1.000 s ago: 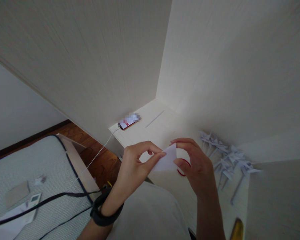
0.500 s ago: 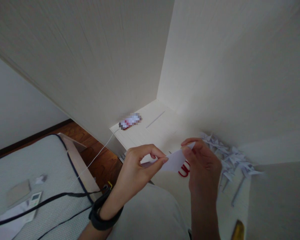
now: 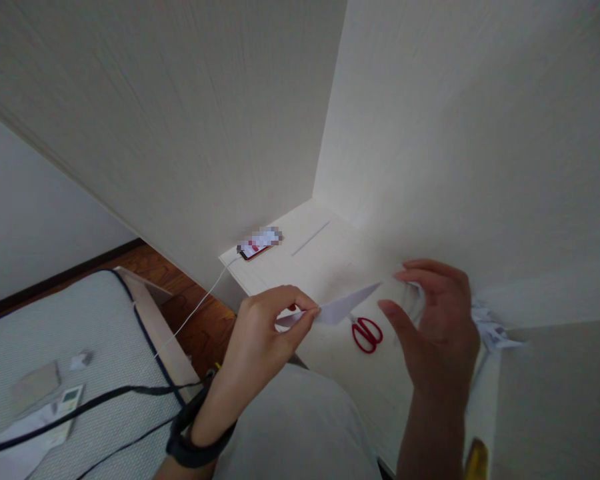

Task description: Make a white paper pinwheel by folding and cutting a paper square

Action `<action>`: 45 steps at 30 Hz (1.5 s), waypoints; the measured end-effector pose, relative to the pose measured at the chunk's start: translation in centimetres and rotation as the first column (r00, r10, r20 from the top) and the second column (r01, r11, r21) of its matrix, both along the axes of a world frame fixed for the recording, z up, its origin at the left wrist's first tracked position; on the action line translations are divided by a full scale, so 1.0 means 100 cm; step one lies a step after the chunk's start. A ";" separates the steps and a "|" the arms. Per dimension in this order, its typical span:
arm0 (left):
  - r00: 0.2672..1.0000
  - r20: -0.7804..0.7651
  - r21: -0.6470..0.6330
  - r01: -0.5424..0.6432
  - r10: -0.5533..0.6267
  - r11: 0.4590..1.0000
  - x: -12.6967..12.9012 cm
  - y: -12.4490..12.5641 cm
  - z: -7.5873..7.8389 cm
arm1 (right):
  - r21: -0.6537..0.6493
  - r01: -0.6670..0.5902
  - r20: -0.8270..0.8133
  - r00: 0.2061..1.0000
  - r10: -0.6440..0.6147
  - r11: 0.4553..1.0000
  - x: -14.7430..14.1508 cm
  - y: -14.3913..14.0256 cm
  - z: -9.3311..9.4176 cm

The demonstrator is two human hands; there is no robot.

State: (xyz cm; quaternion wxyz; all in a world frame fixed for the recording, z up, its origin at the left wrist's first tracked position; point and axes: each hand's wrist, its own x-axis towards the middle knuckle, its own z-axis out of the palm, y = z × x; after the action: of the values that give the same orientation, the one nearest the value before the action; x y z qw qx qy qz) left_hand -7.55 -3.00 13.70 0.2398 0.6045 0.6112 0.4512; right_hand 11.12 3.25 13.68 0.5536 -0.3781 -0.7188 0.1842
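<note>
While pinched in left hand fingers, folded paper just apart from spread right hand.

Readable text: none could be made out anywhere in the head view.
Phone: its screen was blurred out, so no words or numbers could be read.
Remote: it had a small display, too small and dim to read.
Paper: it was plain white, with no print showing.
Scissors: the red handles showed no brand mark.
</note>
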 end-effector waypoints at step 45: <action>0.992 -0.112 0.196 0.085 -0.064 0.977 -0.019 0.003 -0.005 | -0.045 -0.138 0.390 0.909 0.144 0.989 -0.001 -0.001 0.003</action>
State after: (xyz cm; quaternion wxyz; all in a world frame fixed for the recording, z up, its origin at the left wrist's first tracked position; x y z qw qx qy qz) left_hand -9.43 -2.65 13.18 0.1621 0.6708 0.5515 0.4687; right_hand 10.98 3.20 13.95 0.3803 -0.3591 -0.8390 0.1503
